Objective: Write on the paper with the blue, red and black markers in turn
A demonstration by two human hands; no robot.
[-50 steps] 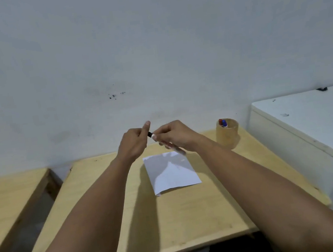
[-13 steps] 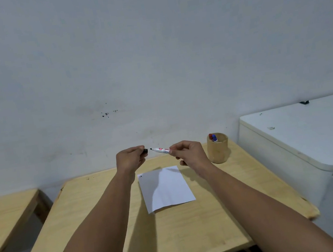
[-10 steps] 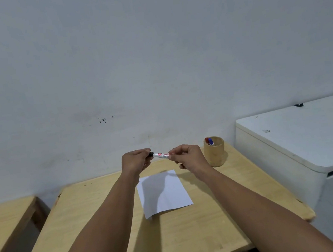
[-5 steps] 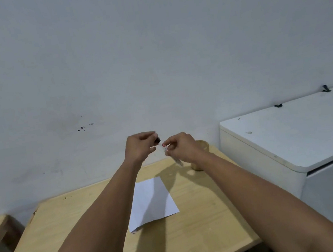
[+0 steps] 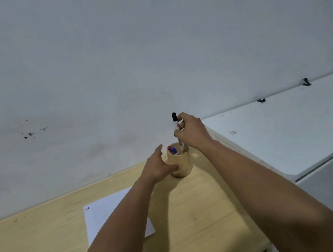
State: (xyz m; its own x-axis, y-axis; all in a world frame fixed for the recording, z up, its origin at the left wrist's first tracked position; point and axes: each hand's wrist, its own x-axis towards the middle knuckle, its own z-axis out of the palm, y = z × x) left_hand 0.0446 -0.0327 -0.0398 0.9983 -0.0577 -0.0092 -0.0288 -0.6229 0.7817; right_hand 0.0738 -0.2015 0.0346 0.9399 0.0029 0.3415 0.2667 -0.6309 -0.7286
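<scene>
My right hand (image 5: 191, 132) holds the black-capped marker (image 5: 175, 122) upright, its lower end dipping into the wooden cup (image 5: 180, 163). The red marker (image 5: 169, 148) and the blue marker (image 5: 174, 150) stand inside the cup. My left hand (image 5: 157, 167) is open, its fingers against the cup's left side. The white paper (image 5: 103, 214) lies on the wooden table (image 5: 40, 248), partly hidden under my left forearm, with small red and dark marks at its top left corner.
A white cabinet (image 5: 289, 131) stands right of the table, higher than the tabletop. A grey wall runs close behind the table and cup.
The cap went back on the black marker. My right hand carried the marker right to the cup and stood it upright. My left hand let go and reached to the cup's side.
</scene>
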